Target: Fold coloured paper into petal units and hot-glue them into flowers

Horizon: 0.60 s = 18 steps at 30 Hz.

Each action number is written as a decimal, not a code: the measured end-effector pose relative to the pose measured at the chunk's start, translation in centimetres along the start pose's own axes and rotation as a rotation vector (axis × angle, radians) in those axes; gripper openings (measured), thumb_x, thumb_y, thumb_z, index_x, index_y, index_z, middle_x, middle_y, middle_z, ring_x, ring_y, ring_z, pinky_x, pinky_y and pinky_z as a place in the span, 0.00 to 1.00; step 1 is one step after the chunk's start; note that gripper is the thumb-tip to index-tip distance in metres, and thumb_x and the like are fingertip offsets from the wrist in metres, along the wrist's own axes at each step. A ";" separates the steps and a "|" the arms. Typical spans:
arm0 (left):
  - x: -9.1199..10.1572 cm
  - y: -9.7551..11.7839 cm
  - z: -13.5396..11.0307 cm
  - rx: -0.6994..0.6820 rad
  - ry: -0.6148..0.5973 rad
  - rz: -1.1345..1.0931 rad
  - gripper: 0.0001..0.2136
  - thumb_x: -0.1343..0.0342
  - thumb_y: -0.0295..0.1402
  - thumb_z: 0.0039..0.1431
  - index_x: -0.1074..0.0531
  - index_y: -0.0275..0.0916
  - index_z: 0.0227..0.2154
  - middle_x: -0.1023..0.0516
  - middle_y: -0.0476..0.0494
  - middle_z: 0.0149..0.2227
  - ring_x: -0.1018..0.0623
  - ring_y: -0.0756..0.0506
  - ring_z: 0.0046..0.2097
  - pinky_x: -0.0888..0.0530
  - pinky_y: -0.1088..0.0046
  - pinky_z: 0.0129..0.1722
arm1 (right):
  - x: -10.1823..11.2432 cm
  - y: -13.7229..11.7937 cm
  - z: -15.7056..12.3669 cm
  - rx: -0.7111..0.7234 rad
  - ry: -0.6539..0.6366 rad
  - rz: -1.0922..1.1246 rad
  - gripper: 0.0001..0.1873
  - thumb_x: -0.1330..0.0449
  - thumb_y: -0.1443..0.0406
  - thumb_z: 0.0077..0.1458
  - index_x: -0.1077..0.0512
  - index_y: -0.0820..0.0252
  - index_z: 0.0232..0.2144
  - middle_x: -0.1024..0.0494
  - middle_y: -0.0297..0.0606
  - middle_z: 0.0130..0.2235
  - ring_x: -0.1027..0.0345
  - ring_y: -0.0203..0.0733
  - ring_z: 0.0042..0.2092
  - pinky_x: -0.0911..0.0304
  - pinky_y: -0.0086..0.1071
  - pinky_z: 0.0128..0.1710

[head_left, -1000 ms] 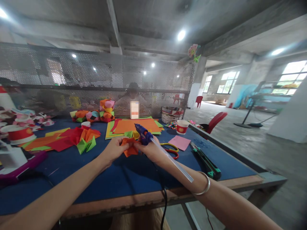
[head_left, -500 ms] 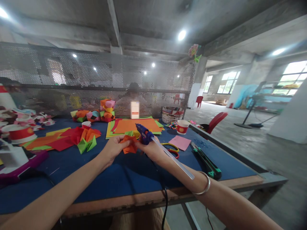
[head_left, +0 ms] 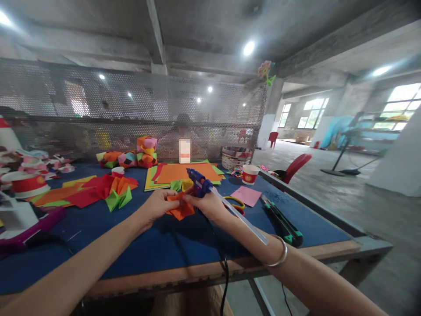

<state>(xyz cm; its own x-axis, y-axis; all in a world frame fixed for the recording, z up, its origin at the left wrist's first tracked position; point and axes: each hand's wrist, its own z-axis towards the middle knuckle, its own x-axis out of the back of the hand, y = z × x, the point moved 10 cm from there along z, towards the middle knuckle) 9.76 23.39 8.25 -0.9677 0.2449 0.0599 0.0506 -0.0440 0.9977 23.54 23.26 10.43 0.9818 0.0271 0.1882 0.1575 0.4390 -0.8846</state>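
My left hand (head_left: 160, 204) pinches the left side of a folded orange paper piece (head_left: 181, 210) above the blue tabletop (head_left: 148, 250). In my right hand (head_left: 210, 205) is a blue hot glue gun (head_left: 199, 181), its nozzle pointing up and away. A long clear glue stick (head_left: 241, 217) sticks out of its back along my forearm. The right thumb and fingertips also grip the orange piece. Just beyond the hands, green and yellow folded paper (head_left: 187, 184) shows beside the glue gun. Scissors (head_left: 235, 202) with yellow and red handles lie partly behind my right hand.
Coloured paper sheets (head_left: 184, 173) are stacked ahead. Folded paper pieces (head_left: 120, 188) lie left, near a purple-based device (head_left: 36, 230). A green-black utility knife (head_left: 283, 221), pink paper (head_left: 246, 195) and a paper cup (head_left: 250, 174) sit right. A perforated metal screen (head_left: 204, 101) borders the back.
The orange paper has moved slightly down and turned between my fingers. More of the green and yellow folded paper beyond the hands is visible. The glue gun has shifted slightly.
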 end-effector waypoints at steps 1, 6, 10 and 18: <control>-0.3 -0.1 0.0 0.006 -0.022 0.014 0.18 0.23 0.37 0.26 0.20 0.36 0.23 0.19 0.46 0.22 0.22 0.47 0.25 0.28 0.75 0.28 | -0.1 0.0 0.0 0.009 -0.004 0.001 0.09 0.32 0.61 0.44 0.27 0.58 0.28 0.22 0.34 0.30 0.29 0.38 0.32 0.33 0.32 0.36; -0.5 -0.1 0.2 -0.024 -0.047 0.010 0.16 0.25 0.38 0.32 0.19 0.36 0.26 0.18 0.45 0.24 0.21 0.46 0.27 0.27 0.73 0.30 | 0.5 0.4 0.0 -0.030 0.042 -0.003 0.09 0.34 0.62 0.43 0.27 0.58 0.29 0.21 0.34 0.31 0.28 0.41 0.34 0.32 0.35 0.39; -0.1 0.2 0.3 -0.069 -0.018 -0.012 0.16 0.26 0.41 0.36 0.20 0.38 0.27 0.19 0.47 0.26 0.23 0.47 0.26 0.28 0.73 0.28 | 0.9 0.2 0.1 -0.019 0.072 -0.020 0.10 0.34 0.61 0.43 0.28 0.58 0.30 0.23 0.34 0.30 0.29 0.39 0.33 0.33 0.34 0.39; 1.1 0.1 0.3 -0.050 0.055 -0.055 0.19 0.25 0.44 0.34 0.20 0.36 0.27 0.18 0.44 0.26 0.23 0.47 0.27 0.31 0.73 0.27 | 0.3 0.7 -0.1 -0.085 0.025 -0.005 0.12 0.35 0.56 0.47 0.29 0.57 0.30 0.27 0.31 0.27 0.36 0.33 0.22 0.36 0.29 0.23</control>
<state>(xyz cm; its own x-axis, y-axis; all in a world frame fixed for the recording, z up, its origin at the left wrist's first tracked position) 8.82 23.98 8.43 -0.9809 0.1944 0.0021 -0.0140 -0.0811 0.9966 23.93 23.48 9.80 0.9831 0.0017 0.1829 0.1699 0.3617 -0.9167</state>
